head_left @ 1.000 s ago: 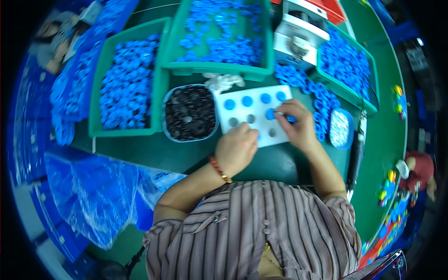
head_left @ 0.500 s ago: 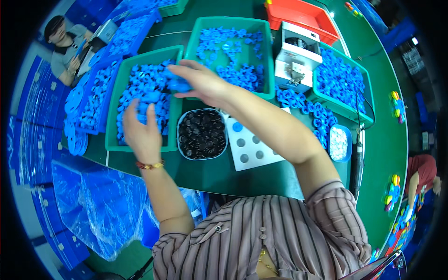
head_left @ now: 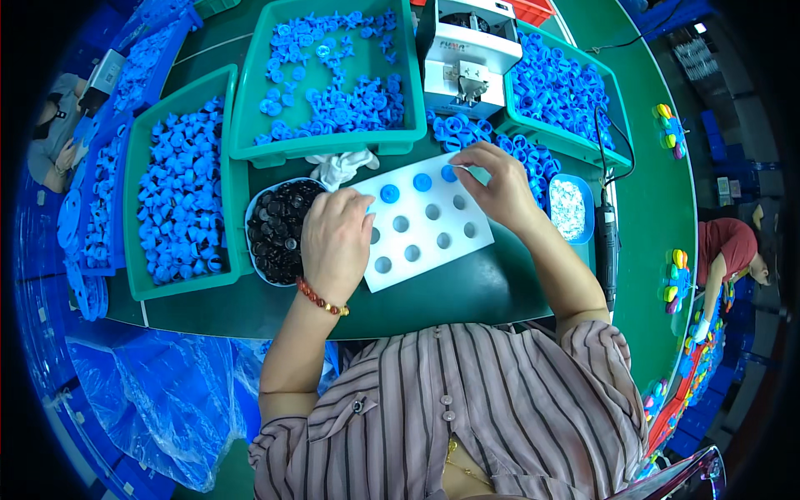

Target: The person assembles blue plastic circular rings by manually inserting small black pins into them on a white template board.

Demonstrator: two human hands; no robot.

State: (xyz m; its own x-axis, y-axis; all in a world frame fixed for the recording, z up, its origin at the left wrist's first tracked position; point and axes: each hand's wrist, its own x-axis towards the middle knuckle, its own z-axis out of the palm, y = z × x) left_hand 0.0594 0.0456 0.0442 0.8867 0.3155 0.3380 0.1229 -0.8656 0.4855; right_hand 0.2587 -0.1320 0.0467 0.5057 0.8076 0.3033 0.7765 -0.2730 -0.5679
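A white board with round holes [head_left: 422, 237] lies on the table before me. Two small round blue plastic parts, a left one [head_left: 389, 193] and a right one [head_left: 422, 182], sit in its far row. My right hand [head_left: 500, 187] pinches another blue part [head_left: 449, 173] at the far right hole. At the far left corner my left hand [head_left: 336, 242] is closed, its fingertips around a bit of blue plastic [head_left: 370, 210], mostly hidden. A tub of black round parts [head_left: 283, 225] stands beside my left hand, partly covered by it.
Green bins of blue parts stand at left [head_left: 137, 287], far middle [head_left: 333, 146] and far right [head_left: 621, 158]. A white machine [head_left: 467, 67] stands between two of them. Loose blue rings [head_left: 525, 154], a tub of clear pieces [head_left: 569, 208] and a crumpled white cloth [head_left: 342, 167] lie near the board.
Both hands have moved from the left green bin to the white board. More blue parts now show in its far row. The view has shifted to the right.
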